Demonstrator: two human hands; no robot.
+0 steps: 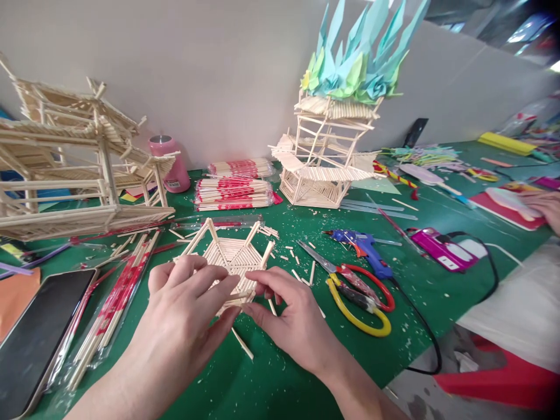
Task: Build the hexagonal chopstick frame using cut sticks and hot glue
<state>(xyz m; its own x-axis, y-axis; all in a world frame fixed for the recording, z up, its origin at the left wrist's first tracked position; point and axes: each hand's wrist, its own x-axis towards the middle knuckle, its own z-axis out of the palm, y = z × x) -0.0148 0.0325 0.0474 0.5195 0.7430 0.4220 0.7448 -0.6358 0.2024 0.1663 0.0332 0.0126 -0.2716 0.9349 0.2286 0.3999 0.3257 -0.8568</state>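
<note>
A small six-sided frame of wooden sticks point(231, 254) lies on the green table, with a slatted floor and short posts rising at its corners. My left hand point(186, 303) reaches over its near left side, fingers bent and thumb low. From the right, my right hand point(293, 315) pinches with thumb and forefinger at the near edge. Between the two sets of fingertips lies a short wooden stick point(238, 296), partly hidden, which both hands seem to hold. A loose stick point(242, 343) rests on the table just below them.
Scissors point(354, 291) and a blue glue gun point(363, 248) lie to the right. Stick models stand at the left point(79, 157) and back point(324, 157). Wrapped chopsticks point(118, 297), a phone point(41, 338) and a pink cup point(170, 163) are leftward. Another person's hand point(546, 204) shows far right.
</note>
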